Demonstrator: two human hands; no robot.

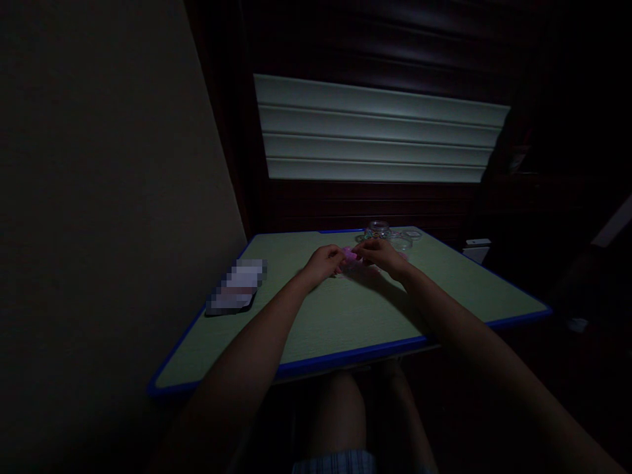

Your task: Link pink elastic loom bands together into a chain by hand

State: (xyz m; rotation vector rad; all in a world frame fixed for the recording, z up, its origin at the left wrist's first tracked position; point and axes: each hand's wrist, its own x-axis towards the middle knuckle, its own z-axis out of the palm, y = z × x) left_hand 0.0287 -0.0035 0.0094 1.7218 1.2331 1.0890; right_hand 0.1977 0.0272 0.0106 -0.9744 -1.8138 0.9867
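1. A small pink piece is sitting between both hands above the table's middle, its exact form too small to tell.
2. The left hand is pinching its left side; the right hand is pinching its right.
3. An open glass jar is standing just beyond the right hand.
4. A blue-edged pale green table is lying beneath everything.
5. A pixelated flat object is resting near its left edge.
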